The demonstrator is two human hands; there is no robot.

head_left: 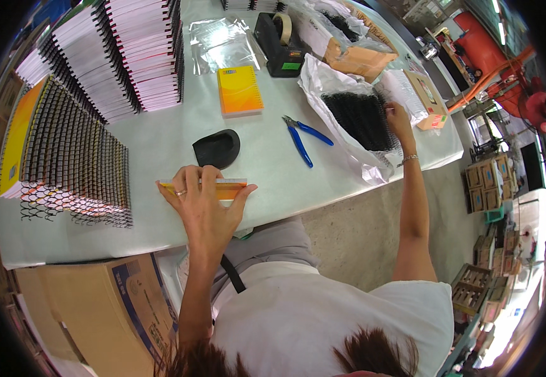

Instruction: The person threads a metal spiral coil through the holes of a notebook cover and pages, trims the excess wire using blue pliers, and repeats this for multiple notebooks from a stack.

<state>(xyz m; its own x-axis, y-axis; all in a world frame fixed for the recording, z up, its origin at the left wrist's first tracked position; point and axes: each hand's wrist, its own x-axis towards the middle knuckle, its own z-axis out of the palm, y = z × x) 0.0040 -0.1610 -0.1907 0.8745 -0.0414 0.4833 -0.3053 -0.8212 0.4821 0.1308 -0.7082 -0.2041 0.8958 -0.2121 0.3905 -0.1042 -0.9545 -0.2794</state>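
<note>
Steadying a small orange notebook (227, 195) on the table (273, 188), we arch our left hand (204, 200) over it, thumb and fingers spread to grip its two ends. Our right hand (398, 122) reaches out toward two o'clock from there, fingers curled at the edge of the black wire coils (358, 119) in their white wrapper (314, 72); whether it has pinched one, we cannot tell.

Judging by what lies about, plenty is done: the spiral-bound stack (78, 151) at nine to ten o'clock shows row upon row of wire, and the white-paged piles (147, 56) near eleven have black coils along their edges. What seems left is the notebook under our hand (its binding is hidden from us) and the thick bundle of loose coils.

For room, bare tabletop opens at three o'clock, as far as the wrapper, which reaches the front edge. The blue pliers (299, 144) lie at two, a curved black piece (217, 149) sits just beside our left fingers at one, and the front edge runs close by at six.
</note>
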